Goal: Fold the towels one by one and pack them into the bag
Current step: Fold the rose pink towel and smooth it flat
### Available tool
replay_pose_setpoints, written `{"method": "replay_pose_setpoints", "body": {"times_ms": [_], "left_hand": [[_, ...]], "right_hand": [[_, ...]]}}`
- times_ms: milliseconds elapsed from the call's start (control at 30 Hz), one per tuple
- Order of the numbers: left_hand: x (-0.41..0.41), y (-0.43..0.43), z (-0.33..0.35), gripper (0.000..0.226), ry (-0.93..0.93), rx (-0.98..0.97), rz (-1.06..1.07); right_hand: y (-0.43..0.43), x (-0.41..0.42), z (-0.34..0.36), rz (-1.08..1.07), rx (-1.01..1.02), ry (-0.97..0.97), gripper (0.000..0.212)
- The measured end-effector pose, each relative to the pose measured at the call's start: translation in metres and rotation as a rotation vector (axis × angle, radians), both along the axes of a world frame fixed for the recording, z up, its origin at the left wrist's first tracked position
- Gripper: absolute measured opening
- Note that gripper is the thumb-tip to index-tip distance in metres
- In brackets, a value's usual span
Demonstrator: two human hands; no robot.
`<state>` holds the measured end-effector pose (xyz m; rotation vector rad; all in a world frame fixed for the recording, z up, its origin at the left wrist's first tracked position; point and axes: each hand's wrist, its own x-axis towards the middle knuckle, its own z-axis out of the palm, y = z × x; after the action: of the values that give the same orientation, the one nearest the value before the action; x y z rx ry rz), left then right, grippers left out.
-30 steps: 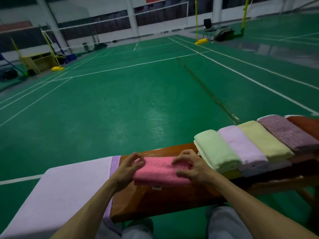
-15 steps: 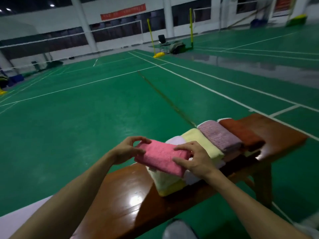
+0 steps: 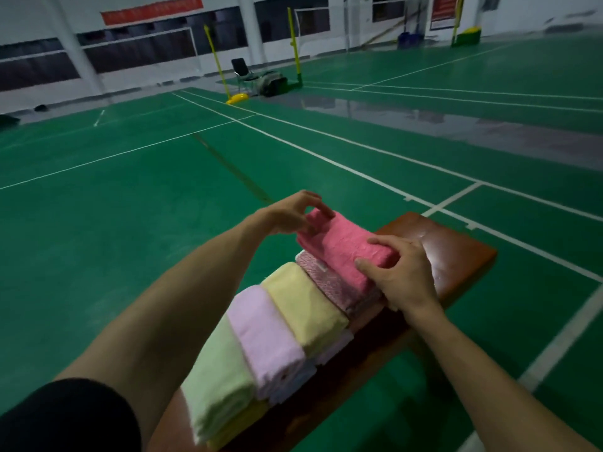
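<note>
- Fingers (image 3: 321,208) of the left hand (image 3: 290,213) are curled over the far end of the folded pink towel (image 3: 339,244), which is pinched at its 11 o'clock corner.
- Fingers (image 3: 381,242) of the right hand (image 3: 403,278) are bent over the towel's near end, at its 4 o'clock side, and the thumb is pressed against the near edge, so that end is gripped.
- The pink towel is held between the two hands at the 1 o'clock end of a row of folded towels; whether its full weight is set down cannot be told.
- A mauve towel (image 3: 329,283) is touched by it from above, and at 7 o'clock of that a yellow towel (image 3: 303,305), a lilac towel (image 3: 264,334) and a pale green towel (image 3: 218,370) are lined up edge against edge.
- The row is carried by a brown wooden bench (image 3: 456,252), whose bare end is seen at 3 o'clock of the pink towel.
- A black sleeve (image 3: 65,415) is seen on the left upper arm.
- A green court floor (image 3: 130,223) with white lines is spread around the bench.
</note>
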<state>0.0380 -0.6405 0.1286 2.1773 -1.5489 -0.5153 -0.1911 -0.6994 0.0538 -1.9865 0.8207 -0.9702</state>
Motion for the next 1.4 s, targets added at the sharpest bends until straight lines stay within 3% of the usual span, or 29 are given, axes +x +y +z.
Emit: {"method": "replay_pose_setpoints", "body": {"times_ms": [267, 433, 533, 633, 833, 967, 1067, 1200, 1400], "left_hand": [[-0.012, -0.091, -0.046, 0.039, 0.011, -0.065, -0.036], [-0.016, -0.109, -0.080, 0.032, 0.042, -0.068, -0.030], [-0.015, -0.109, -0.082, 0.032, 0.091, -0.034, -0.062], [-0.015, -0.106, -0.079, 0.023, 0.083, -0.043, -0.072], [-0.008, -0.102, -0.074, 0.036, -0.100, -0.052, -0.144], [-0.011, -0.100, -0.083, 0.034, -0.229, -0.012, -0.272], [-0.016, -0.098, -0.090, 0.043, -0.200, -0.026, -0.363], [-0.005, -0.094, -0.110, 0.063, -0.199, 0.093, -0.301], [0.014, -0.088, -0.130, 0.087, -0.175, 0.112, -0.222]], "right_hand": [[-0.066, -0.008, -0.027, -0.152, 0.048, 0.053, 0.041], [-0.073, 0.001, -0.055, -0.172, 0.148, 0.135, 0.040], [-0.076, 0.009, -0.058, -0.202, 0.210, 0.164, 0.052], [-0.075, 0.014, -0.052, -0.209, 0.225, 0.204, 0.041], [-0.069, 0.015, -0.047, -0.174, 0.172, 0.216, 0.031], [-0.063, 0.014, -0.057, -0.131, 0.131, 0.268, 0.052], [-0.060, 0.015, -0.068, -0.159, 0.139, 0.269, 0.065], [-0.054, 0.018, -0.073, -0.195, 0.163, 0.314, 0.072], [-0.049, 0.025, -0.080, -0.269, 0.174, 0.320, 0.067]]}}
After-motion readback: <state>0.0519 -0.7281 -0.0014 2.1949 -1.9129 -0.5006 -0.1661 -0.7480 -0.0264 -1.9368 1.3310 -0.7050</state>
